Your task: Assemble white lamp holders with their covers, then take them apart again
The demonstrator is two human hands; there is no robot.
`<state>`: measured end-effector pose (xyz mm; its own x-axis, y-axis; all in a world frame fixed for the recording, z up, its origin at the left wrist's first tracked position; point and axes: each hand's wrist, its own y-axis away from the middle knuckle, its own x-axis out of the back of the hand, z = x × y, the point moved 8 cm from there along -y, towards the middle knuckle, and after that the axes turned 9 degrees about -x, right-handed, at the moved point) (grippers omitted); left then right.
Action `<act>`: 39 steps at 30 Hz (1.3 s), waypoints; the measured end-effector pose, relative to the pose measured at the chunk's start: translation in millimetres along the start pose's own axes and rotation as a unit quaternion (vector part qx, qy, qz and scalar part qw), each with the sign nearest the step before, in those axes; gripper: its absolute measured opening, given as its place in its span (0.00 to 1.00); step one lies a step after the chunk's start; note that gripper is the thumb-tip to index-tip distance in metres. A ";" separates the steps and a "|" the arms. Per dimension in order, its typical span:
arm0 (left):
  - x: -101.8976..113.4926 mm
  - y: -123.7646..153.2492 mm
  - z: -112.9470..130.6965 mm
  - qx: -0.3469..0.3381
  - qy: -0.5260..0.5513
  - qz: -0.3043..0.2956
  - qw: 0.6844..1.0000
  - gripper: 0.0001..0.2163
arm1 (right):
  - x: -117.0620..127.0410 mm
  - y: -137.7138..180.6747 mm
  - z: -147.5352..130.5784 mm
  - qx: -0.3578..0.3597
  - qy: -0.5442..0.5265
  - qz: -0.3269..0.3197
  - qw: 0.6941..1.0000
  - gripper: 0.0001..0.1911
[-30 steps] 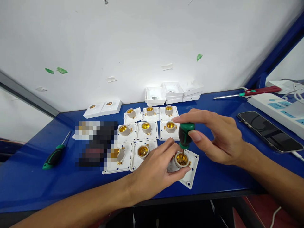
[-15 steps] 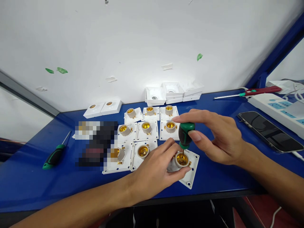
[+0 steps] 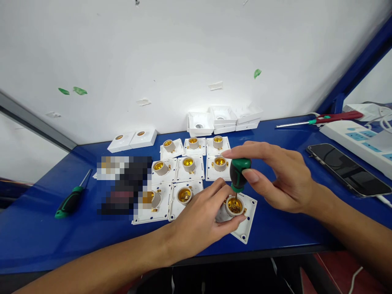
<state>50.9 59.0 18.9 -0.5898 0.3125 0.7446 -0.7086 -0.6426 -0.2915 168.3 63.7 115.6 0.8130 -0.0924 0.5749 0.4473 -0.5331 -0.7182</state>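
Observation:
My left hand (image 3: 208,208) closes around a lamp socket (image 3: 235,209), a grey ring with a brass inside on a square white base plate (image 3: 245,232), near the table's front edge. In my right hand (image 3: 275,175), thumb and fingers pinch the green and black handle of a screwdriver (image 3: 239,173). It stands upright, its shaft down inside the brass socket; the tip is hidden. Several like sockets on white plates (image 3: 196,173) lie in rows left of and behind my hands. Part of one plate is covered by my left hand.
White covers (image 3: 200,122) are stacked at the wall, and two capped units (image 3: 134,141) sit left of them. Another screwdriver (image 3: 72,202) lies far left beside a pixelated patch. At right are a phone (image 3: 349,169), a power strip (image 3: 358,141) and a red-handled tool (image 3: 333,117).

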 end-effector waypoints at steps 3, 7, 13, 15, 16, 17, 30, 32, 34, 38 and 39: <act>-0.6 0.0 -0.7 0.002 0.000 -0.004 1.000 0.11 | -0.3 -0.2 0.3 -0.001 0.003 -0.002 1.000 0.13; -0.8 0.0 -1.3 0.005 0.003 -0.007 1.000 0.12 | 0.5 0.0 0.1 -0.003 0.001 -0.004 1.000 0.13; -0.7 -0.9 -0.7 0.002 0.013 -0.011 1.000 0.12 | -0.9 0.5 0.3 -0.008 0.006 -0.014 1.000 0.14; -0.6 -1.2 -0.4 0.000 0.011 -0.009 1.000 0.13 | -1.1 0.4 0.5 -0.009 0.006 -0.015 1.000 0.14; -0.7 -1.3 -0.4 0.000 0.010 -0.009 1.000 0.13 | -1.1 0.3 0.4 -0.008 0.005 -0.016 1.000 0.14; -0.8 -1.4 -0.3 0.000 0.008 -0.009 1.000 0.13 | -1.2 0.2 0.3 -0.007 0.004 -0.016 1.000 0.14; -1.9 -1.3 -0.5 0.001 0.001 -0.018 1.000 0.14 | -2.1 0.1 1.3 -0.013 0.012 -0.024 1.000 0.14; -2.0 -1.2 -0.4 0.000 -0.001 -0.018 1.000 0.14 | -2.3 0.3 1.6 -0.015 0.014 -0.026 0.999 0.14; -2.3 -1.2 0.0 -0.002 -0.001 -0.020 1.000 0.14 | -2.6 0.2 1.7 -0.016 0.015 -0.027 0.999 0.14; -1.5 -1.5 0.9 -0.003 -0.001 -0.017 1.000 0.14 | -2.2 -0.5 0.5 -0.007 0.009 -0.021 1.000 0.14; -1.4 -1.7 0.9 -0.003 0.000 -0.017 1.000 0.14 | -2.4 -0.7 0.5 -0.007 0.008 -0.021 1.000 0.14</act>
<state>53.2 59.0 18.9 -0.5649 0.3336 0.7547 -0.7304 -0.6277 -0.2692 166.2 64.7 114.6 0.7872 -0.0829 0.6111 0.4758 -0.5489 -0.6873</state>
